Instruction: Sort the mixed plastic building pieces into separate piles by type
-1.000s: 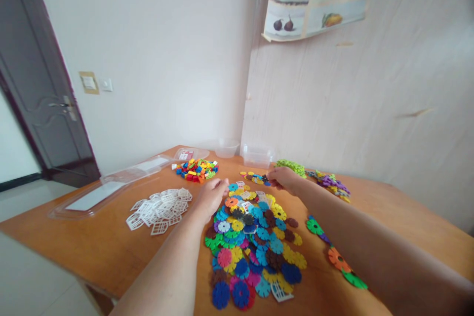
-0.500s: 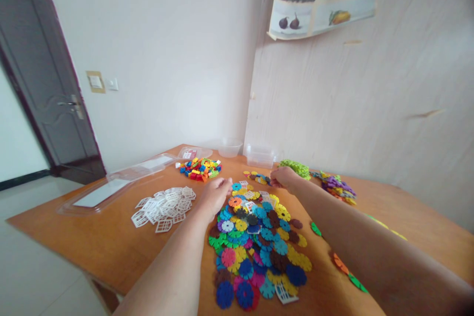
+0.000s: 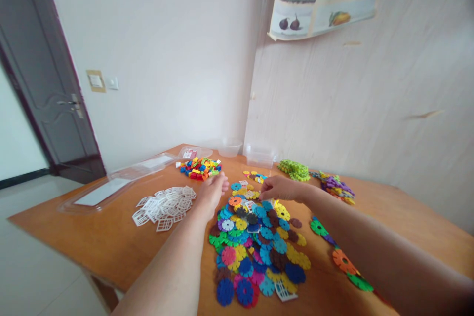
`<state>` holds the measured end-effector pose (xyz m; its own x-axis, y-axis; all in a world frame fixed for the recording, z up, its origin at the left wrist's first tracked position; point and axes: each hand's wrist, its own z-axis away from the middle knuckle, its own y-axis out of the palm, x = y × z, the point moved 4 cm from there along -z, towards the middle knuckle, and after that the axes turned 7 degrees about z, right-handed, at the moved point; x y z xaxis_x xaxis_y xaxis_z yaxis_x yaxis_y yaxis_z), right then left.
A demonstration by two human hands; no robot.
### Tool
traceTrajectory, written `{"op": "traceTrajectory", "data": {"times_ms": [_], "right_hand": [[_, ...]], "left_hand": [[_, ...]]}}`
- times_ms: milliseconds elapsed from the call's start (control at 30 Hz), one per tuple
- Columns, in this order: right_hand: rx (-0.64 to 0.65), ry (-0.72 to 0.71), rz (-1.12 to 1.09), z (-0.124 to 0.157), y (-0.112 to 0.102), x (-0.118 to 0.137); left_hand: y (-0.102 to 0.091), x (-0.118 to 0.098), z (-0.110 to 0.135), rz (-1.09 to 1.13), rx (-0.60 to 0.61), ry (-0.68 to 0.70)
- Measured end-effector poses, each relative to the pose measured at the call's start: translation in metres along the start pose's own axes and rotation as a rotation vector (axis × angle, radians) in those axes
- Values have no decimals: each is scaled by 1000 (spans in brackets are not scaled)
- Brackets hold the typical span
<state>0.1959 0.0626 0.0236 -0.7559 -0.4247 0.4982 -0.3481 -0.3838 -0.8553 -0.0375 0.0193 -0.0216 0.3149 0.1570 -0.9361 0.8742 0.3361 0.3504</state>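
Observation:
A heap of colourful notched plastic discs [image 3: 266, 234] spreads down the middle of the table, with a few white lattice window pieces [image 3: 285, 290] among them. My right hand [image 3: 279, 189] is over the heap's far end, its fingers pinched down where a white piece lay; what they grip is hidden. My left hand [image 3: 213, 192] hovers left of the heap's far end, near the building blocks [image 3: 200, 169]. Its fingers are curled together, and whatever is inside does not show. A separate pile of white window pieces [image 3: 166, 206] lies left of my left forearm.
Clear plastic lids [image 3: 122, 185] lie at the left, and clear tubs [image 3: 261, 155] stand against the wall. Small discs [image 3: 255, 176], green pieces [image 3: 294, 170] and purple-and-mixed pieces [image 3: 337, 188] sit farther back. A chain of joined discs [image 3: 342, 260] runs partly under my right forearm.
My right hand has come nearer and left, from beside the small discs onto the big heap. My left hand has shifted slightly left. More of the disc chain shows.

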Motion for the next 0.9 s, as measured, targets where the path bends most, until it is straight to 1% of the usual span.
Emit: {"op": "traceTrajectory", "data": {"times_ms": [100, 167, 267, 433, 567, 700, 900], "right_hand": [[-18, 3, 104, -2, 2, 2], [-18, 13, 134, -4, 3, 3], [-14, 27, 99, -4, 1, 5], [-54, 28, -8, -13, -8, 11], [-120, 33, -88, -39, -10, 25], [-170, 58, -124, -73, -6, 48], [-196, 75, -136, -119, 5, 84]], "left_hand": [[-4, -1, -5, 57, -87, -27], [-7, -3, -7, 114, -149, -47], [-10, -5, -8, 180, -215, -86], [-13, -6, -9, 283, -273, -127], [-15, -7, -7, 344, -328, -119], [-15, -8, -4, 395, -382, -132], [-14, -9, -1, 448, -399, -146]]}}
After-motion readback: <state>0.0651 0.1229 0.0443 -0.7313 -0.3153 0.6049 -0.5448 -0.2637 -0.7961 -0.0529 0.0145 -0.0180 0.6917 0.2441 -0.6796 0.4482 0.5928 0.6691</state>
